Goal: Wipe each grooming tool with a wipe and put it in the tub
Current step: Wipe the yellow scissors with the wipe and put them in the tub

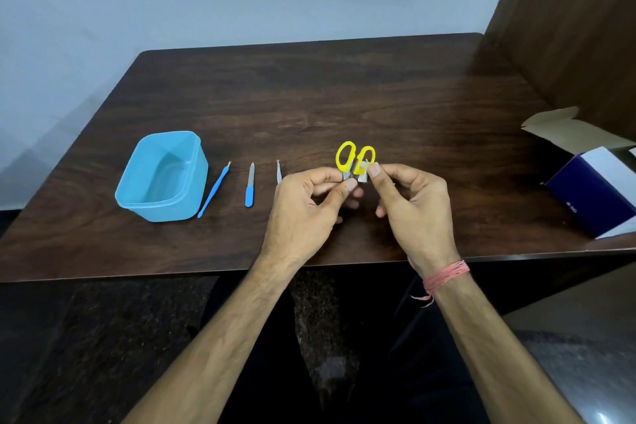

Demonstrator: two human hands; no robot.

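Closest in, two bare forearms reach up from the bottom edge, a pink thread band (pixel 447 274) round the right wrist, and both hands are busy just above the near side of the dark wooden table (pixel 344 93). The left hand (pixel 309 206) pinches the yellow-handled scissors (pixel 354 158) by the metal end, handles pointing away, while the right hand (pixel 409 203) presses a small white wipe (pixel 364 173) between thumb and finger against the right handle loop. So we're mid-wipe on the scissors, and the blue tub (pixel 161 179) well off to the left looks empty. Waiting between tub and hands: a blue cuticle tool (pixel 213 191) just beside the tub, a blue-handled nail file (pixel 250 188), and tweezers (pixel 278 173) partly hidden behind the left knuckles. Risk here, I'd say: that left pinch sits on the blades, so a hard rub from the right could twist the scissors loose or nick a finger. The wipe is tiny and could slip off unnoticed. And the carry to the tub passes right over those three tools; a low sweep could scatter them. An open navy box (pixel 592 189) sits far right.
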